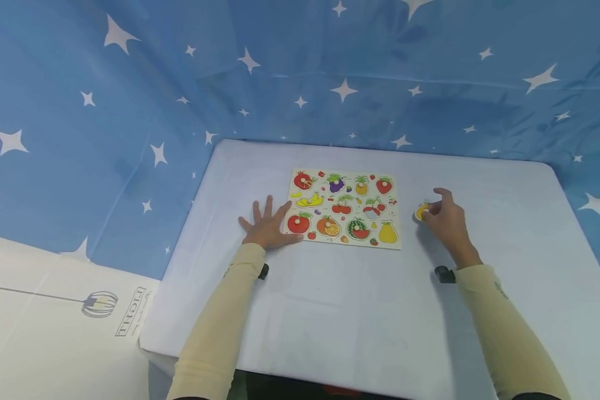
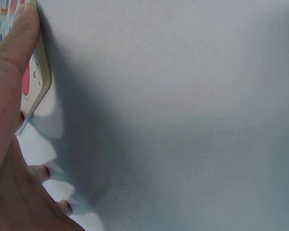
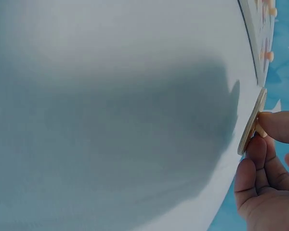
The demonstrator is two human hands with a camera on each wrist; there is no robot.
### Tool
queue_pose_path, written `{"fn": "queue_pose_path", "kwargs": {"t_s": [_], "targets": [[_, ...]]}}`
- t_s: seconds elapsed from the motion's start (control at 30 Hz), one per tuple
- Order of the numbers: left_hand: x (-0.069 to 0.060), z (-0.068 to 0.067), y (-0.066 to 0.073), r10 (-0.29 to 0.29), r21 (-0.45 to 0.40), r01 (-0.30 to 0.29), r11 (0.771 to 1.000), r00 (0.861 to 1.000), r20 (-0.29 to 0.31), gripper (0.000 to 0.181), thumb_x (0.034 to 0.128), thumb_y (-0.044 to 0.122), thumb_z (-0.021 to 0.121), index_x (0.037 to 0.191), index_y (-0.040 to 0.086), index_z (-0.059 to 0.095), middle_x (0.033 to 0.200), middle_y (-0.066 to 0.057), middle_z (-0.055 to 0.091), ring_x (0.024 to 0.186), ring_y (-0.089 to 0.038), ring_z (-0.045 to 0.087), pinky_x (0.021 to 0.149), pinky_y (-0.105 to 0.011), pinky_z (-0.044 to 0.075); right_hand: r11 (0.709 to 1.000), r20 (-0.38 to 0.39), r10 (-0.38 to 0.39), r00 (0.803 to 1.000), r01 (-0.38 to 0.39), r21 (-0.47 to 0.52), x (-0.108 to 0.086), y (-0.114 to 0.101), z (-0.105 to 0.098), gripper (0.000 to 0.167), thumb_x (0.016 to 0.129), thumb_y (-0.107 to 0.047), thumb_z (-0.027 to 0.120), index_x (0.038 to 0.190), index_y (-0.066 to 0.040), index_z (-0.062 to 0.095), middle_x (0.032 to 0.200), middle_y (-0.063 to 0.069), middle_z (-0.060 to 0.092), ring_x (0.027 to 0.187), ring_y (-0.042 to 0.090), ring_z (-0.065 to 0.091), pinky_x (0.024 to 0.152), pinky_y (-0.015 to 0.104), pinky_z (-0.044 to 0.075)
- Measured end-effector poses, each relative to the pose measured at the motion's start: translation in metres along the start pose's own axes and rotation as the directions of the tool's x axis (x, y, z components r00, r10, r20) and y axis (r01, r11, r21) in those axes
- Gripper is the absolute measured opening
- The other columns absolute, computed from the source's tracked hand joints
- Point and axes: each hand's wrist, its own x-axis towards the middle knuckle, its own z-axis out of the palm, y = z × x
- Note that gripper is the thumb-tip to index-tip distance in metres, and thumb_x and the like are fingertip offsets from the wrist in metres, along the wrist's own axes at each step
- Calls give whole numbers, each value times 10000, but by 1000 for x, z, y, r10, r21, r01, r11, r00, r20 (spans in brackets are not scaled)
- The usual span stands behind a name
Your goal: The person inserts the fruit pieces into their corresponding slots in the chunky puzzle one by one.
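Note:
A wooden fruit puzzle board point(image 1: 343, 243) lies on the table, with knobbed pieces such as a watermelon point(image 1: 358, 228) and an apple point(image 1: 298, 223). At its left edge my left hand point(image 1: 267, 229) rests with fingers spread. In the left wrist view the thumb point(image 2: 20, 41) lies along the board's edge. To the right of the board, my right hand point(image 1: 448, 223) pinches a yellow fruit puzzle piece point(image 1: 420, 211) by its knob. The right wrist view shows that piece point(image 3: 251, 122) edge-on and tilted; its printed face is mostly hidden. The yellow pear spot point(image 1: 387, 233) on the board shows no knob.
A white cloth point(image 1: 330, 300) covers the table. Blue star-printed fabric point(image 1: 300, 66) hangs behind it and to the left. A cream sheet with a lamp drawing point(image 1: 100, 304) is at lower left. The table's front edge lies between my forearms.

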Motion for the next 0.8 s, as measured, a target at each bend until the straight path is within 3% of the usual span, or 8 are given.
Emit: {"fn": "queue_pose_path", "kwargs": {"t_s": [0.4, 0.8], "targets": [[1, 0, 0, 22, -8, -22, 1000, 1000, -15, 1075, 878, 655, 770, 1730, 374, 177, 1795, -128, -92, 1600, -486, -144, 1143, -850, -23, 997, 39, -79, 996, 79, 6, -18, -24, 15, 696, 1007, 8, 660, 1618, 5, 326, 1167, 253, 646, 1052, 397, 614, 914, 521, 555], [2, 3, -2, 21, -6, -21, 1000, 1000, -19, 1080, 871, 676, 764, 1728, 384, 174, 1795, -124, -94, 1598, -488, -144, 1138, -856, -23, 986, 94, -163, 982, 164, 3, -32, -29, 30, 633, 996, 24, 688, 1560, 11, 400, 1131, 221, 670, 1017, 370, 643, 881, 506, 568]]}}
